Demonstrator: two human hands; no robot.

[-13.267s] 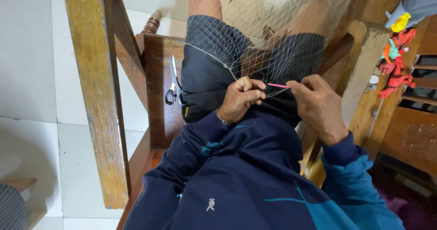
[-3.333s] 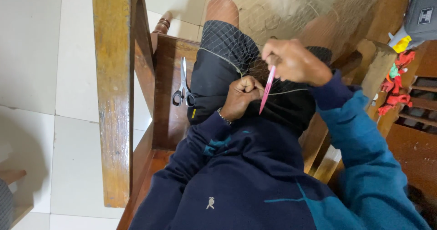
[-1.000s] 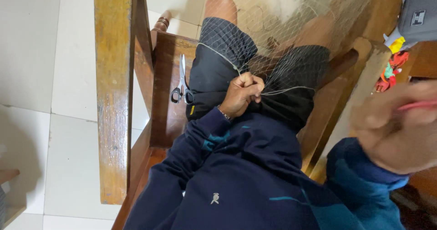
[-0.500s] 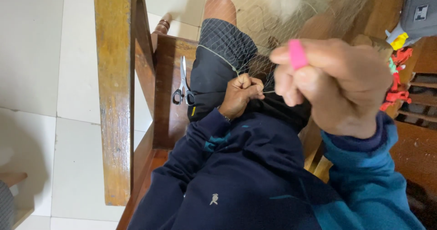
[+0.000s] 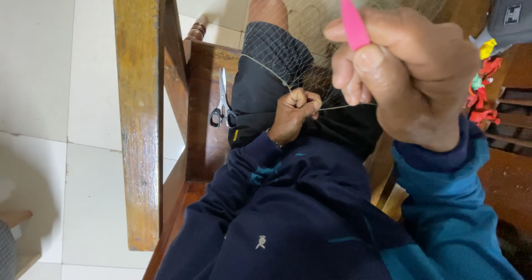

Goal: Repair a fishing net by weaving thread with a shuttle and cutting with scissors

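Pinching a pink needle (image 5: 353, 22), the right hand (image 5: 407, 75) pulls thread (image 5: 338, 107) from the left hand's (image 5: 295, 109) knot pinch; overpulling could snap it.

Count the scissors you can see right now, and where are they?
1. The scissors lie on the wooden chair seat beside the person's thigh, left of the left hand. Others may be hidden under the net.

Pink needle (image 5: 353, 22) — raised right hand (image 5: 410, 75)
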